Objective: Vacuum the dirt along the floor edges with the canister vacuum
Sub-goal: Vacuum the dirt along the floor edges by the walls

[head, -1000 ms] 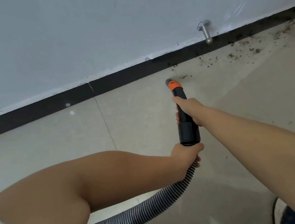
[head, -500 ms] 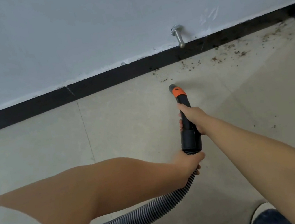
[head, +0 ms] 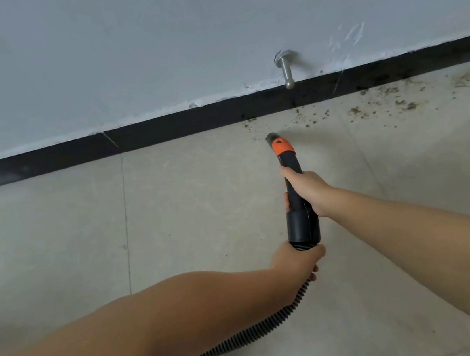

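Near baseboard (head: 179, 131) dirt (head: 380, 103) | right hand (head: 309, 190) grips nozzle (head: 286, 155) | left hand (head: 298, 262) grips hose (head: 258, 330) | no readable writing

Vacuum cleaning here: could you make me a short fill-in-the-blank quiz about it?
1. The right hand grips the black nozzle with the ____ band.
2. The left hand holds the ribbed ____.
3. Dirt lies beside the black ____ strip.
4. A metal doorstop sticks out of the ____.

Missing: orange; hose; skirting; wall

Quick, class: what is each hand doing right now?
Left hand: grips the ribbed hose.
Right hand: grips the black nozzle handle.
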